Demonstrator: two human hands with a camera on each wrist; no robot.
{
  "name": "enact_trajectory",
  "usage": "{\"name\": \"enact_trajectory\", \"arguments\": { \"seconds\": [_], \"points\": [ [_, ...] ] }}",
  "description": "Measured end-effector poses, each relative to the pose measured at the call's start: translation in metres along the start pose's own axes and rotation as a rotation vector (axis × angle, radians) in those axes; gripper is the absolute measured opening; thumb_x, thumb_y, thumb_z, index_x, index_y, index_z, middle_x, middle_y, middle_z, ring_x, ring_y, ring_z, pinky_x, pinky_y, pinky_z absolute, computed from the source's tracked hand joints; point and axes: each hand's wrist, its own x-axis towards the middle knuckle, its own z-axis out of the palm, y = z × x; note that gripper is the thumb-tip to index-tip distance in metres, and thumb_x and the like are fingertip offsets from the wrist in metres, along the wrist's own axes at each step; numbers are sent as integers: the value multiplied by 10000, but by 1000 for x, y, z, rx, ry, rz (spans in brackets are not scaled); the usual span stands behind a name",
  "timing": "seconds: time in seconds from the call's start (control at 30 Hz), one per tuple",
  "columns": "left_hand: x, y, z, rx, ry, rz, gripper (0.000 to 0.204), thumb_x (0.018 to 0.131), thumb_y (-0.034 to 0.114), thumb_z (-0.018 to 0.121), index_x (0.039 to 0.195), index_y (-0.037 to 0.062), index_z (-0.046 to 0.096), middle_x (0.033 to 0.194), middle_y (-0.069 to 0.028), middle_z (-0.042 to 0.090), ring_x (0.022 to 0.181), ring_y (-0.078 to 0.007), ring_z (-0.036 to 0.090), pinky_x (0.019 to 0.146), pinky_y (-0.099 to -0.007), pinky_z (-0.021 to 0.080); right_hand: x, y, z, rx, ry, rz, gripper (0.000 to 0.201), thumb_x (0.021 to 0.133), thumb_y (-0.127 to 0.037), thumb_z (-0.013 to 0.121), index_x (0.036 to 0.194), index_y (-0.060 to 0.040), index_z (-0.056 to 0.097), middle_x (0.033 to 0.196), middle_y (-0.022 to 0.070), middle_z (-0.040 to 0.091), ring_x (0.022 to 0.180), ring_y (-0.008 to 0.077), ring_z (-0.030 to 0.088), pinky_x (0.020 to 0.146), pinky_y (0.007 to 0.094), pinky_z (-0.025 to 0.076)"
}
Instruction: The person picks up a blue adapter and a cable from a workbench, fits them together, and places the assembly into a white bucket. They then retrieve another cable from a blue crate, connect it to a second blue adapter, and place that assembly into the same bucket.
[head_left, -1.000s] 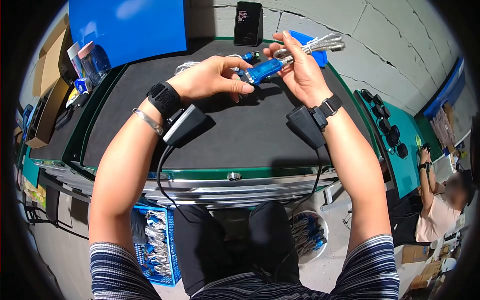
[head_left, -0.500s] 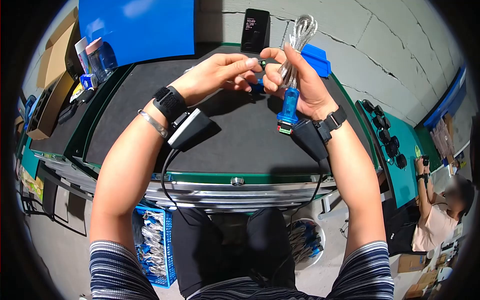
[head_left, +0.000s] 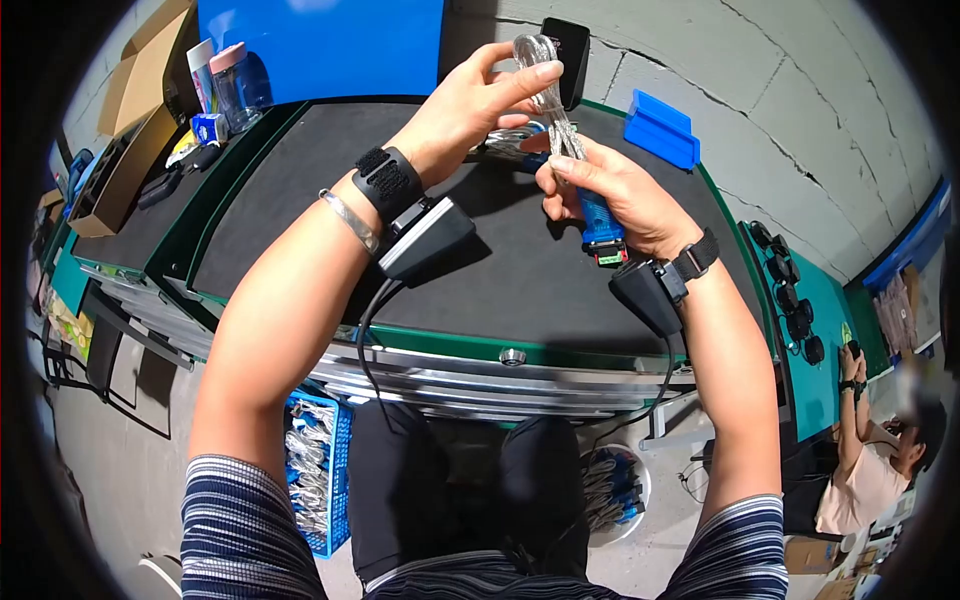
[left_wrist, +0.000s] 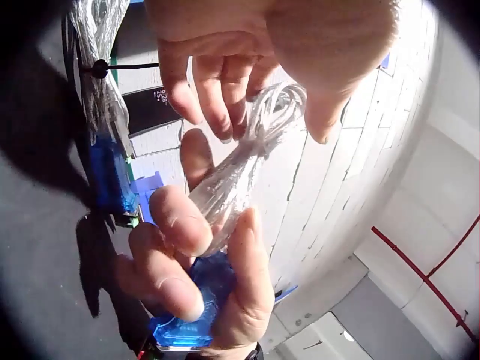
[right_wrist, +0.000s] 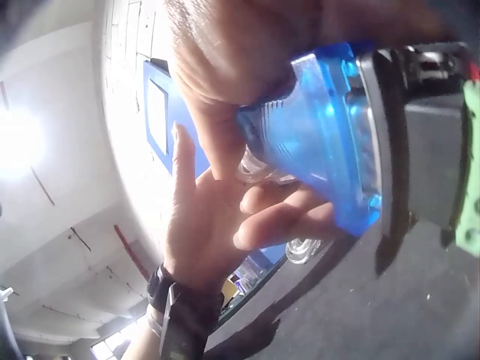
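Observation:
My right hand [head_left: 635, 195] grips a coiled silver cable [head_left: 563, 130] close to its translucent blue connector [head_left: 600, 215], with the coil upright above the table. A green terminal block [head_left: 610, 258] sits on the connector's end, pointing toward my body. At the top loop of the coil is my left hand [head_left: 470, 115], thumb on one side and fingers on the other. The left wrist view shows that loop between its thumb and fingertips. Behind the hands, a second silver cable [left_wrist: 97, 67] with a black tie and a blue connector [left_wrist: 109, 176] lies on the table, partly hidden.
A blue bin [head_left: 660, 130] and a phone [head_left: 570, 60] stand at the table's back. Bottles [head_left: 235, 90] and an open cardboard box [head_left: 130, 130] are at left. Below are a blue basket [head_left: 341, 480] and a white bucket [head_left: 643, 490] holding more cables. Another person sits at right.
My right hand has turned the cable so that the connector points toward my body and the coil stands up. My left hand has moved from the connector end to the coil's top loop.

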Motion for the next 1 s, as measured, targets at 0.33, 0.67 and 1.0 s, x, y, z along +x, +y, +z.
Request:
{"name": "enact_trajectory", "arguments": {
  "seconds": [0.33,0.67,1.0],
  "points": [
    [2,5,-9,-17,-117,3,450,909,401,640,1185,50,589,823,32,547,893,-75,586,877,-255,474,-4,-3,14,25,-57,-6,453,966,-316,555,1278,-2,458,825,22,537,703,138,583,649,240,461],
    [5,2,-11,-178,-252,-50,380,911,373,641,1119,58,596,851,0,588,939,-117,621,884,-264,483,-7,-6,12,97,-203,25,501,986,-371,488,1299,18,456,822,50,571,683,149,603,616,241,472],
    [11,-2,-26,194,44,-43,343,877,405,686,982,87,610,818,23,581,750,-58,518,688,-230,429,1,1,6,-141,-1,-6,437,981,-374,526,1212,-4,555,887,51,636,751,100,620,727,239,496]
  ]
}}
